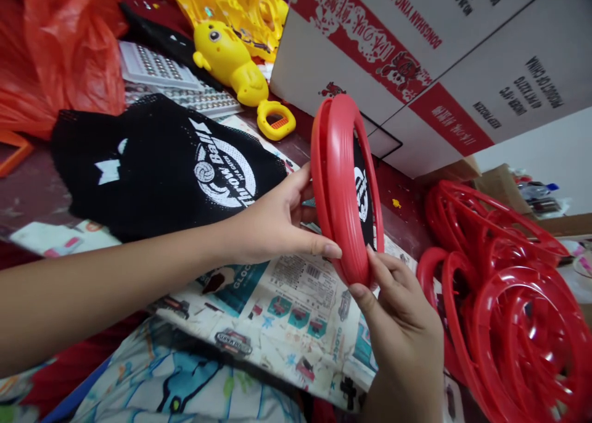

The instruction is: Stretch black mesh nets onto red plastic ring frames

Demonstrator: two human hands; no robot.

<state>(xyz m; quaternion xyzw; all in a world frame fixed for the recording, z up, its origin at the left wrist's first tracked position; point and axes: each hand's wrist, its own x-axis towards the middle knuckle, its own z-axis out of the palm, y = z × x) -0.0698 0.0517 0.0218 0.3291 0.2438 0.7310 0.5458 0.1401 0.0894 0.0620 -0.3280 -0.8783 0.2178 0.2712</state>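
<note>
A red plastic ring with black printed fabric inside it is held up on edge between my two hands. A gap runs between two of its red rims. My left hand grips the ring's left side, thumb lying across the rim. At the lower right edge, my right hand pinches the rim between thumb and fingers. To the left, black fabric pieces with a white "Throw Ball" print lie in a pile, close to my left hand.
Many loose red rings are heaped at the right. A large white carton stands behind. Yellow toy parts, trays of small metal pieces and an orange plastic bag lie at the back left. Printed cardboard covers the table's front.
</note>
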